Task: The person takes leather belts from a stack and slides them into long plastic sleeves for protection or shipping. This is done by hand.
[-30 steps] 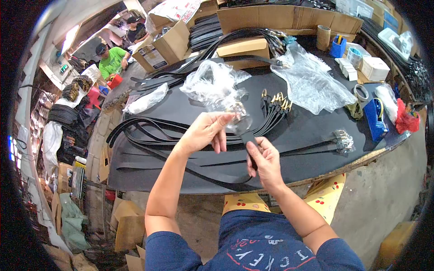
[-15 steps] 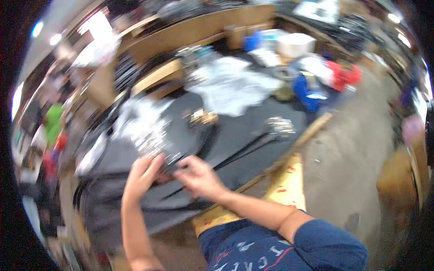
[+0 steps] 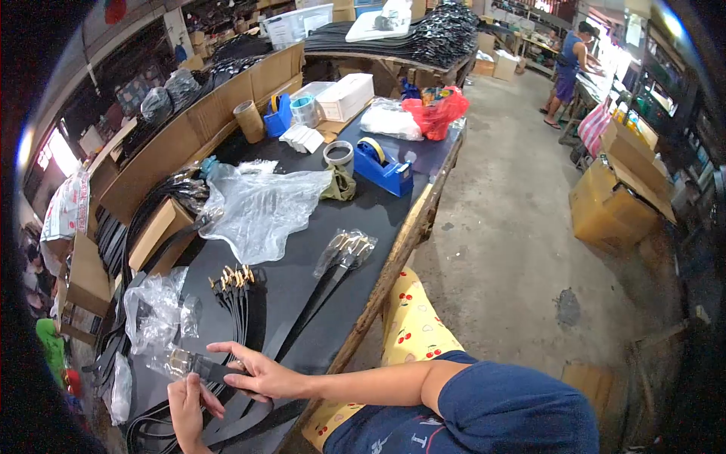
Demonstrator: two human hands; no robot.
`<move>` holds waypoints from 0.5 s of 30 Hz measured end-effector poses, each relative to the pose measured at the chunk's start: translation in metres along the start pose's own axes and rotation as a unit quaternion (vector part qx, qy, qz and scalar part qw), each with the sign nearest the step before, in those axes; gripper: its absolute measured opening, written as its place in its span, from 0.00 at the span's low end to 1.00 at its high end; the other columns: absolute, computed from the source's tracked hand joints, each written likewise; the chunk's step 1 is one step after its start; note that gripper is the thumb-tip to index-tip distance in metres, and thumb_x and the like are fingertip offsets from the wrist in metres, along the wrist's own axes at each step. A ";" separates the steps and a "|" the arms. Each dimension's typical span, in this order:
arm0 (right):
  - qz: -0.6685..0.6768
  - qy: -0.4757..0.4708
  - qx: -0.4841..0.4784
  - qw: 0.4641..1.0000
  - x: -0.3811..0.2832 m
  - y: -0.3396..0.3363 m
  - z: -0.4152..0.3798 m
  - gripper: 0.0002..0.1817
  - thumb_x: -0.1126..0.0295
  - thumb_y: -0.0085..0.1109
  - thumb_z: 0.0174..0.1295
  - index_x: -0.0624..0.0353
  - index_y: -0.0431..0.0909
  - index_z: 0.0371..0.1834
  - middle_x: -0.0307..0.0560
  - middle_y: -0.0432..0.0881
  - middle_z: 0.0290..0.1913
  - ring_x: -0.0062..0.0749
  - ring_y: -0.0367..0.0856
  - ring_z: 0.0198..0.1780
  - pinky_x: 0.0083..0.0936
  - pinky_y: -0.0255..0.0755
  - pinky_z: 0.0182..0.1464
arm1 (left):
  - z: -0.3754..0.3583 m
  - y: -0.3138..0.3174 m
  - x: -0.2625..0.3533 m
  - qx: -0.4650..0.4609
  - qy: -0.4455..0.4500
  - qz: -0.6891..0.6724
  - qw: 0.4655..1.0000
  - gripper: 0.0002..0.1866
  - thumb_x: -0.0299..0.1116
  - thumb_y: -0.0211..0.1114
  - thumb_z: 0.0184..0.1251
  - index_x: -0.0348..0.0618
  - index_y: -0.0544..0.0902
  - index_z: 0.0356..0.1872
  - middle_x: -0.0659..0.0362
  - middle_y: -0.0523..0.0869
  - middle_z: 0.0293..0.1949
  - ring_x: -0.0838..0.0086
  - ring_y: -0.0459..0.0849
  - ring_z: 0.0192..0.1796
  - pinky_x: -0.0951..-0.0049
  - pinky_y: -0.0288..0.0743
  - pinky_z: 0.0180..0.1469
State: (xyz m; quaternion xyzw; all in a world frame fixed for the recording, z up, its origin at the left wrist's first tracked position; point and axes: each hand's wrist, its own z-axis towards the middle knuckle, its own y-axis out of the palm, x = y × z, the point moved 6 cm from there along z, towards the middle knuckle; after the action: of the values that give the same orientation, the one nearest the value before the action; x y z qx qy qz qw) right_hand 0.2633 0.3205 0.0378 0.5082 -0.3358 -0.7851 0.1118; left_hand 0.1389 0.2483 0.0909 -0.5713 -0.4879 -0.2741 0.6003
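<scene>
A black belt with its buckle end in clear plastic (image 3: 180, 363) lies across the near left of the table. My left hand (image 3: 190, 405) is closed on the strap just below the wrapped buckle. From the right, my right hand (image 3: 265, 376) grips the same strap between thumb and fingers, its index finger stretched out above. Just beyond the hands, a bundle of black belts with gold buckles (image 3: 234, 281) lies unwrapped. Farther right rest black belts with plastic-covered buckles (image 3: 348, 251). Loose clear plastic (image 3: 155, 310) is left of the bundle.
A large clear plastic sheet (image 3: 261, 204) lies mid-table. Behind it stand a blue tape dispenser (image 3: 384, 170), a tape roll (image 3: 338, 153), a white box (image 3: 346, 97) and a red bag (image 3: 440, 113). A cardboard box (image 3: 616, 204) sits on the floor; a person (image 3: 569, 68) stands far off.
The view has swung and sharpened, so the table now appears farther left. Both hands appear lower and farther left, close together at the wrapped belt.
</scene>
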 end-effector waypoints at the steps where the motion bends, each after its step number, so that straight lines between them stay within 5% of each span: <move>1: -0.021 0.008 0.012 1.000 0.003 -0.001 0.000 0.29 0.69 0.48 0.71 0.53 0.48 0.72 0.37 0.72 0.30 0.10 0.60 0.14 0.09 0.55 0.14 | 0.000 0.005 0.000 -0.005 -0.001 -0.003 1.000 0.33 0.47 0.43 0.77 0.37 0.70 0.10 0.52 0.74 0.09 0.70 0.74 0.09 0.77 0.67 0.10; 7: 0.035 0.012 -0.020 0.999 0.003 -0.002 0.000 0.31 0.71 0.49 0.70 0.57 0.46 0.73 0.45 0.77 0.36 0.12 0.65 0.15 0.12 0.59 0.13 | 0.000 0.014 -0.010 -0.008 -0.013 -0.051 0.999 0.32 0.45 0.44 0.77 0.39 0.67 0.09 0.52 0.71 0.07 0.67 0.74 0.09 0.74 0.67 0.09; 15: 0.075 0.034 -0.048 0.995 0.003 0.002 0.002 0.31 0.70 0.48 0.70 0.62 0.46 0.73 0.43 0.77 0.31 0.14 0.69 0.17 0.11 0.62 0.15 | 0.000 0.024 -0.015 -0.077 0.011 -0.091 0.993 0.31 0.45 0.42 0.77 0.39 0.66 0.11 0.48 0.74 0.11 0.64 0.77 0.11 0.72 0.70 0.10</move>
State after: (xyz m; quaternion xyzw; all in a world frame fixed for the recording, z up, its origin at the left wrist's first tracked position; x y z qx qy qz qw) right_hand 0.2600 0.3178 0.0374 0.5023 -0.3312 -0.7717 0.2061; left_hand 0.1547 0.2498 0.0677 -0.5660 -0.5085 -0.3706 0.5326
